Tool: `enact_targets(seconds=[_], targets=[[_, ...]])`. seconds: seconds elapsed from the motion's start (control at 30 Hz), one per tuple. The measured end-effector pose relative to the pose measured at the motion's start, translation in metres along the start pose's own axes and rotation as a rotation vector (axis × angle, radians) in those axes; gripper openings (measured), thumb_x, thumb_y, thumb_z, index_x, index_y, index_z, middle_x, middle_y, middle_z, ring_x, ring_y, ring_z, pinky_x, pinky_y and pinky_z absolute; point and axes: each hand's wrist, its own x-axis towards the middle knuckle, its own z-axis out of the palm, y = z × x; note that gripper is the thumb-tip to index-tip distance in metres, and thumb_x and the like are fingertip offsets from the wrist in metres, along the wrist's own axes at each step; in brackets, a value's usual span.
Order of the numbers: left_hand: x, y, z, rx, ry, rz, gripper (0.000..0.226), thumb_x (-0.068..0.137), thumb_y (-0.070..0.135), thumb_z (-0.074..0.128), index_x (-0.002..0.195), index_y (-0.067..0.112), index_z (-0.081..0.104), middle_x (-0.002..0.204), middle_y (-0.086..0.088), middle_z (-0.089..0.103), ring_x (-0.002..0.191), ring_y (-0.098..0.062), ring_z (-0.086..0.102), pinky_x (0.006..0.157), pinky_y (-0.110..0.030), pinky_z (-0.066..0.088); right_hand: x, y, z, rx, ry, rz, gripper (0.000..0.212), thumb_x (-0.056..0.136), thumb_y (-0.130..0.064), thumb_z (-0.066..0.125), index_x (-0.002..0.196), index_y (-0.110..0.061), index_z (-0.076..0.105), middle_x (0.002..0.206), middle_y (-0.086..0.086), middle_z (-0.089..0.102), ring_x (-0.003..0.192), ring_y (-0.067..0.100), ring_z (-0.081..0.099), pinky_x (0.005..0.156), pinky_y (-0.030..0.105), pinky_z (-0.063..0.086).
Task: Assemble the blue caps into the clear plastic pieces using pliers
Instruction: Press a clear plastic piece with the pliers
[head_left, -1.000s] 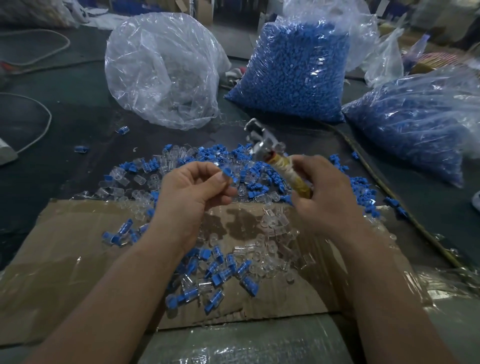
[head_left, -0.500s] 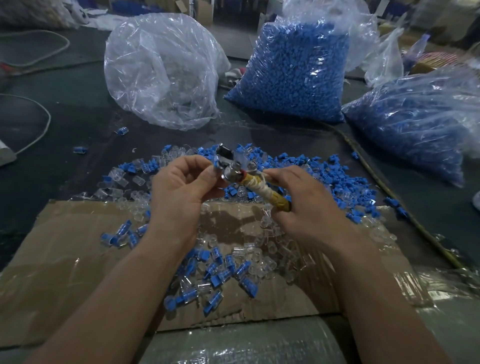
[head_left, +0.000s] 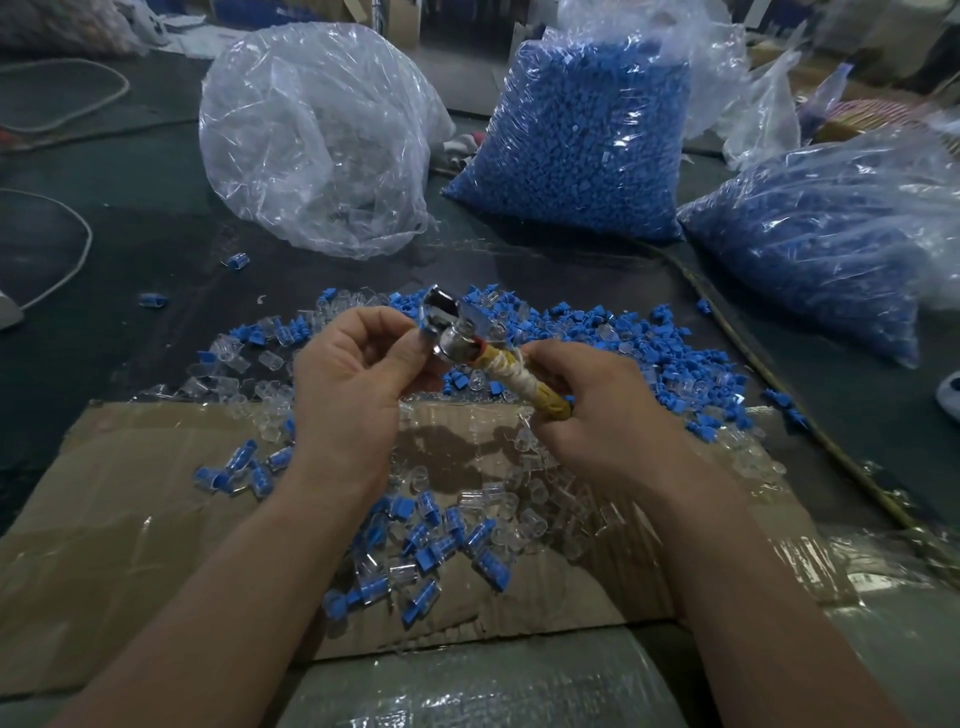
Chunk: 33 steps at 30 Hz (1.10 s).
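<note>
Desk (head_left: 156, 249): we see a dark surface carrying everything, with a white cable (head_left: 84, 244) curving along its left edge.
Cardboard sheet (head_left: 130, 519): it lies flat and taped at our near edge, under both forearms.
Clear bag (head_left: 311, 140): crumpled and see-through, it stands at the far left.
Middle bag (head_left: 582, 140): it is packed with blue parts, just right of the clear bag.
Right bag (head_left: 821, 244): also full of blue, it slumps at the far right.
Blue caps (head_left: 670, 353): we find them heaped loose beyond the cardboard, mostly right of the hands.
Clear plastic pieces (head_left: 519, 514): they are mixed through that heap and scattered on the cardboard between our wrists.
Right hand (head_left: 597, 410): its fingers wrap the tape-bound handle.
Left hand (head_left: 353, 374): thumb and forefinger are pressed together right at the metal head; we cannot tell whether a piece sits between them.
Pliers (head_left: 467, 338): held above the heap, head tilted up and left, jaws apart.
Joined pieces (head_left: 431, 545): clear bodies with blue caps fitted lie clustered on the cardboard, near us.
</note>
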Motion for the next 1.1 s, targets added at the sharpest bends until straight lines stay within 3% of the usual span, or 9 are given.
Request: enact_targets(seconds=[0.27,0.43,0.53,0.67,0.77,0.87,0.97,1.1], targets=[[0.0,0.001,-0.001,-0.003,0.001,-0.002,0.018,0.083,-0.001,0.056,0.075,0.014,0.058,0.07,-0.002,0.064,0.063,-0.011,0.064,0.055,-0.016,0.05,0.0,0.0,0.003,0.002,0.039,-0.018,0.037,0.07,-0.005,0.063,0.103,-0.021,0.06,0.072,-0.023,0.042,0.07,-0.002,0.043,0.06,0.017,0.031],[0.001,0.007,-0.004,0.017,-0.019,-0.042,0.017,0.083,-0.002,0.057,0.076,0.013,0.058,0.062,0.004,0.066,0.057,-0.007,0.063,0.051,-0.015,0.049,0.0,0.005,0.002,0.004,0.026,-0.024,0.046,0.071,-0.005,0.064,0.115,-0.018,0.058,0.094,-0.013,0.048,0.093,0.008,0.049,0.085,0.026,0.041],[0.004,0.016,-0.012,0.147,-0.096,-0.083,0.013,0.076,0.005,0.063,0.08,0.016,0.058,0.059,0.005,0.065,0.049,-0.005,0.059,0.042,-0.015,0.045,0.001,0.015,-0.005,0.003,0.073,0.026,0.05,0.071,-0.001,0.062,0.118,-0.018,0.055,0.094,-0.015,0.044,0.094,0.007,0.045,0.083,0.023,0.036],[0.003,0.026,-0.018,0.347,-0.414,-0.206,0.012,0.057,0.02,0.067,0.068,0.014,0.067,0.059,0.002,0.067,0.041,-0.002,0.052,0.042,-0.012,0.044,0.003,0.032,-0.011,-0.021,0.156,0.144,0.049,0.075,-0.015,0.068,0.121,-0.019,0.054,0.098,-0.014,0.045,0.095,0.004,0.042,0.083,0.023,0.032],[-0.002,0.024,-0.014,0.503,-0.711,-0.267,0.007,0.063,0.018,0.071,0.07,0.016,0.071,0.064,0.0,0.07,0.046,-0.001,0.055,0.044,-0.012,0.044,0.005,0.043,-0.011,-0.128,0.104,0.21,0.053,0.073,-0.043,0.07,0.118,-0.019,0.055,0.102,-0.006,0.052,0.096,0.012,0.045,0.081,0.028,0.036],[-0.005,0.02,-0.011,0.612,-0.929,-0.242,0.007,0.073,0.014,0.073,0.074,0.021,0.072,0.069,0.004,0.07,0.058,-0.004,0.061,0.055,-0.014,0.049,0.007,0.048,-0.008,-0.215,0.015,0.307,0.068,0.068,-0.055,0.07,0.124,-0.022,0.051,0.114,-0.001,0.055,0.104,0.018,0.048,0.088,0.035,0.041],[-0.008,0.019,-0.01,0.63,-1.058,-0.288,0.01,0.072,0.014,0.076,0.072,0.021,0.07,0.066,0.007,0.069,0.058,0.0,0.062,0.055,-0.01,0.046,0.006,0.05,-0.007,-0.158,0.032,0.361,0.075,0.066,-0.055,0.072,0.128,-0.02,0.049,0.123,0.0,0.055,0.11,0.019,0.05,0.091,0.035,0.04],[-0.012,0.019,-0.006,0.655,-1.136,-0.315,0.011,0.071,0.016,0.077,0.072,0.026,0.071,0.066,0.012,0.069,0.058,0.003,0.062,0.055,-0.006,0.043,0.007,0.053,-0.006,-0.167,0.029,0.424,0.076,0.067,-0.055,0.071,0.129,-0.019,0.048,0.123,0.0,0.055,0.106,0.018,0.051,0.083,0.032,0.038]])
